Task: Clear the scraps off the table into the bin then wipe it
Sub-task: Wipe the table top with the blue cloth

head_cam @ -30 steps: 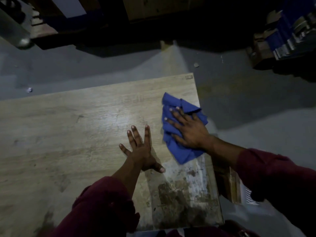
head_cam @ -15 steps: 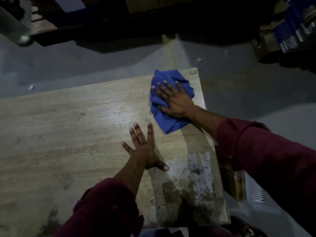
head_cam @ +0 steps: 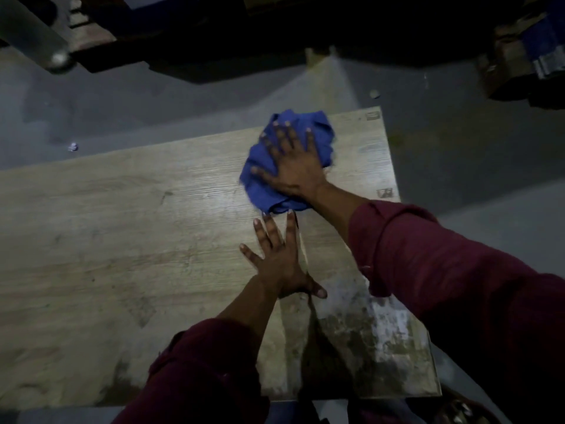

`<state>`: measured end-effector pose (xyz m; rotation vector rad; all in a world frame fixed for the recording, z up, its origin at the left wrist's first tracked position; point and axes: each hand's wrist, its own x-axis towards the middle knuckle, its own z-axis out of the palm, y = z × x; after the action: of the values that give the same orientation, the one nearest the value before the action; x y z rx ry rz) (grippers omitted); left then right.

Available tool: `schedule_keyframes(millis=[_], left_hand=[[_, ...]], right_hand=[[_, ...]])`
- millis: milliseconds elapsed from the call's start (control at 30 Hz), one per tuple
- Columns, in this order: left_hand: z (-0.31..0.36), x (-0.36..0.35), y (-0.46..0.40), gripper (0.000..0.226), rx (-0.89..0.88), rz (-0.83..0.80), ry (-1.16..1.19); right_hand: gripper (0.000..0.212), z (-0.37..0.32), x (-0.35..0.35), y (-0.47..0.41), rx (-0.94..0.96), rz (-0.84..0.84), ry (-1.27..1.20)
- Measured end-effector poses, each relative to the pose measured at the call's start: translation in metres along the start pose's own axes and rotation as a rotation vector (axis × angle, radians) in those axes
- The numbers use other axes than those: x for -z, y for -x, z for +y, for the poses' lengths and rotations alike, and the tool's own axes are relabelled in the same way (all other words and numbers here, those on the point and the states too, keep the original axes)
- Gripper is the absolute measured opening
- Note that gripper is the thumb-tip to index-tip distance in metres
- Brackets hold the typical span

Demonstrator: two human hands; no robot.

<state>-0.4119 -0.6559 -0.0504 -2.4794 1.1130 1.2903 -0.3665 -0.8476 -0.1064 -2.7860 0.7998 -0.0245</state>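
Blue cloth point(head_cam: 263, 182), bunched and creased, lies on the desk point(head_cam: 122, 224) near its far edge, toward the far right corner. Right hand point(head_cam: 293, 166) pressed flat on top of it, palm down, fingers spread wide over the fabric, thumb out to the left; not gripping, just bearing down. Cloth shows beyond the fingertips and on both sides of the hand.

Left hand point(head_cam: 278, 258) just nearer than the cloth, also flat on the desk, open, fingers splayed and pointing away from the person, holding nothing. Its longest fingertips come right up to the cloth's near edge; contact cannot be confirmed. Both arms in dark red sleeves point(head_cam: 443, 270).

Desk surface is pale wood-grain laminate. Near right corner carries a worn, blotchy patch point(head_cam: 367, 347), whitish and brown. Two small printed marks on the right side: one at the far right corner point(head_cam: 373, 115), another along the right edge point(head_cam: 384, 193). Both too small and blurred to read.

Grey floor point(head_cam: 474, 166) around the desk. A small pale scrap point(head_cam: 72, 146) on the floor beyond the far left edge, another small bit point(head_cam: 374, 93) on the floor past the far right corner. Lighting dim; the stacked objects at upper right and the dark background are too dim to identify.
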Motion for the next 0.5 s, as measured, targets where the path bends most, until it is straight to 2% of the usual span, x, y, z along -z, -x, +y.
schedule_keyframes(millis=[67, 133, 233, 333, 400, 500], left_hand=[[-0.007, -0.003, 0.001, 0.175, -0.029, 0.008, 0.017], [-0.023, -0.003, 0.003, 0.167, -0.099, 0.060, 0.026], [-0.068, 0.005, 0.003, 0.142, -0.156, 0.279, 0.107], [-0.133, 0.023, -0.011, 0.110, -0.058, 0.520, 0.107], [-0.170, 0.037, -0.023, 0.103, 0.001, 0.589, 0.038], [-0.194, 0.043, -0.036, 0.100, -0.028, 0.651, -0.050]], right_hand=[[0.102, -0.001, 0.000, 0.008, 0.134, -0.083, 0.028], [0.108, 0.022, 0.002, 0.015, 0.151, -0.070, 0.073], [0.104, 0.080, 0.014, 0.024, -0.091, -0.026, 0.081], [0.094, 0.112, 0.026, 0.033, -0.426, 0.001, 0.038], [0.087, 0.100, 0.023, 0.028, -0.568, 0.040, 0.022], [0.083, 0.053, 0.009, 0.006, -0.713, 0.143, 0.024]])
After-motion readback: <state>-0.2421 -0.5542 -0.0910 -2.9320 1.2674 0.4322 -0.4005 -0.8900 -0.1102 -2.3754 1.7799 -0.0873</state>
